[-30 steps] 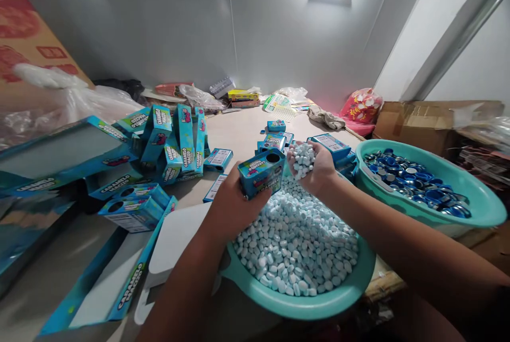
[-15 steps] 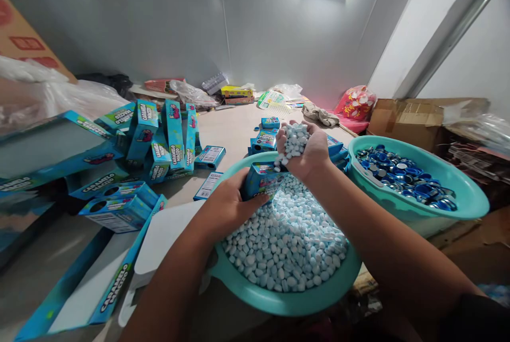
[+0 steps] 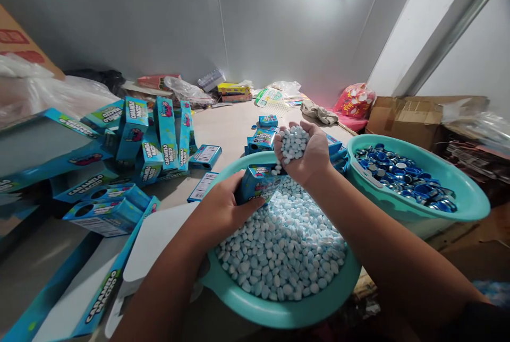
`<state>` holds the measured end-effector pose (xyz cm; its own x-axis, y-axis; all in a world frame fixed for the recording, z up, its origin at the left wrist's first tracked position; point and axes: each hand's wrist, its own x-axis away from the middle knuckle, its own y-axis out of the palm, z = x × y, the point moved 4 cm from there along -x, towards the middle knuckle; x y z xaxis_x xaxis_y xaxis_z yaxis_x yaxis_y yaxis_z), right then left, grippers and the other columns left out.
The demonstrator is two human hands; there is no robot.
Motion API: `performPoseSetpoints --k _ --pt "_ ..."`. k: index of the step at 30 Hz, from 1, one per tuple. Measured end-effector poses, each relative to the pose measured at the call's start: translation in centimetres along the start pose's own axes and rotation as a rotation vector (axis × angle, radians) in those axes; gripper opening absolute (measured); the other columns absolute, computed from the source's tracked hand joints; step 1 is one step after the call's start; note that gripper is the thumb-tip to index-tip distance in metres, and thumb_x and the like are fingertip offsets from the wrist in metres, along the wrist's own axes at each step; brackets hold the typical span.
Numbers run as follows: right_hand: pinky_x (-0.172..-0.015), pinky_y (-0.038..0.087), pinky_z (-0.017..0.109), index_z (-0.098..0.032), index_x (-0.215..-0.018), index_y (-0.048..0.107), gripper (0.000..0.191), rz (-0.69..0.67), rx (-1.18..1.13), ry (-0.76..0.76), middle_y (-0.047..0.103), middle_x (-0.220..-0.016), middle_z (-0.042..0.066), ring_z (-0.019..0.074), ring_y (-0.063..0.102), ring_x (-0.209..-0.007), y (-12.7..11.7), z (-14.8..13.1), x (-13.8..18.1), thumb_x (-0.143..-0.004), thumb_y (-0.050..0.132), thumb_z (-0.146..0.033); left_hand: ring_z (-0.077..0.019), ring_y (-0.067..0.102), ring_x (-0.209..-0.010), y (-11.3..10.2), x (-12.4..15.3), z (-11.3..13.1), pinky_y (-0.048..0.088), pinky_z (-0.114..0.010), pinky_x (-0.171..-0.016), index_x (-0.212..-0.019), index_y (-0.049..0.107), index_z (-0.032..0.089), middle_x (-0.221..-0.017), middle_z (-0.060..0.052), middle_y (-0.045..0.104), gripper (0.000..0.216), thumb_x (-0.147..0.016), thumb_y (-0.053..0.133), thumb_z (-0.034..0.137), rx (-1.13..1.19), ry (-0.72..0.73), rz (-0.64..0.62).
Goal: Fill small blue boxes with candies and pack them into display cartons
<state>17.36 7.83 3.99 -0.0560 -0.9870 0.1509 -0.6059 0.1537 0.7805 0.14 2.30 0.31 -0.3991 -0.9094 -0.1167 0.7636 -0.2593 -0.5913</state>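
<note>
My left hand grips a small blue candy box above the near teal basin. Pale blue and white candies fill that basin. Just right of the box, my right hand is cupped, palm up, round a heap of the candies. A few candies lie at the edge of the palm, by the box's top. Part of the box's left side is hidden by my left fingers.
At the right stands a second teal basin with blue and silver caps. Several blue boxes are heaped at the left, by an open display carton. More small boxes lie behind the near basin. A cardboard box stands at back right.
The candies in my right palm sit in a more compact heap, with fewer at its edge beside the box. The view has shifted slightly; both hands stay over the basin.
</note>
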Motion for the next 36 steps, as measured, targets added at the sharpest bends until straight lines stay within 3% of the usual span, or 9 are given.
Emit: performPoseSetpoints --k 10,14,18,24,31,36 --pt "-0.064 0.05 0.027 -0.022 -0.076 0.046 0.015 -0.088 0.172 -0.089 0.056 -0.071 0.0 0.0125 0.057 -0.066 0.1 0.2 0.1 -0.072 0.054 -0.034 -0.0289 0.066 -0.103 0.0 0.0 -0.4 0.052 -0.042 -0.086 -0.126 0.059 0.024 -0.118 -0.006 0.07 0.052 -0.083 0.067 0.052 -0.004 -0.051 0.007" --pt "-0.068 0.05 0.029 -0.022 -0.077 0.048 0.018 -0.119 0.266 -0.15 0.057 -0.074 0.002 0.0149 0.059 -0.072 0.0 0.1 0.1 -0.073 0.054 -0.038 -0.0275 0.066 -0.095 -0.1 0.0 -0.2 0.051 -0.042 -0.083 -0.118 0.061 0.024 -0.11 -0.005 0.071 0.044 -0.084 0.066 0.051 -0.036 -0.034 0.012" --pt "-0.073 0.051 0.03 -0.021 -0.077 0.049 0.018 -0.133 0.24 -0.156 0.057 -0.075 0.001 0.014 0.059 -0.073 0.1 0.2 0.4 -0.072 0.055 -0.037 -0.0262 0.066 -0.091 -0.1 0.0 0.0 0.051 -0.041 -0.08 -0.116 0.061 0.024 -0.106 -0.004 0.071 0.042 -0.084 0.065 0.049 -0.047 -0.026 0.013" --pt "-0.069 0.048 0.028 -0.021 -0.073 0.048 0.014 -0.146 0.239 -0.123 0.054 -0.073 0.0 0.0132 0.057 -0.07 0.6 0.2 1.0 -0.074 0.053 -0.034 -0.0266 0.066 -0.094 -0.1 0.0 0.1 0.051 -0.042 -0.084 -0.12 0.06 0.024 -0.108 -0.005 0.071 0.045 -0.083 0.065 0.049 -0.021 -0.037 0.015" --pt "-0.072 0.049 0.029 -0.021 -0.071 0.051 0.011 -0.163 0.209 -0.114 0.055 -0.071 0.0 0.013 0.059 -0.07 0.9 0.2 1.4 -0.076 0.052 -0.03 -0.0326 0.062 -0.115 -0.1 0.2 0.0 0.051 -0.047 -0.094 -0.133 0.057 0.026 -0.128 -0.009 0.066 0.058 -0.081 0.066 0.048 0.002 -0.067 0.004" --pt "-0.072 0.05 0.03 -0.021 -0.07 0.052 0.01 -0.166 0.211 -0.123 0.055 -0.069 0.0 0.0137 0.06 -0.07 1.0 0.3 1.6 -0.074 0.053 -0.029 -0.0334 0.06 -0.118 0.0 0.2 0.0 0.051 -0.049 -0.096 -0.136 0.056 0.025 -0.131 -0.009 0.064 0.061 -0.081 0.067 0.048 0.006 -0.078 0.004"
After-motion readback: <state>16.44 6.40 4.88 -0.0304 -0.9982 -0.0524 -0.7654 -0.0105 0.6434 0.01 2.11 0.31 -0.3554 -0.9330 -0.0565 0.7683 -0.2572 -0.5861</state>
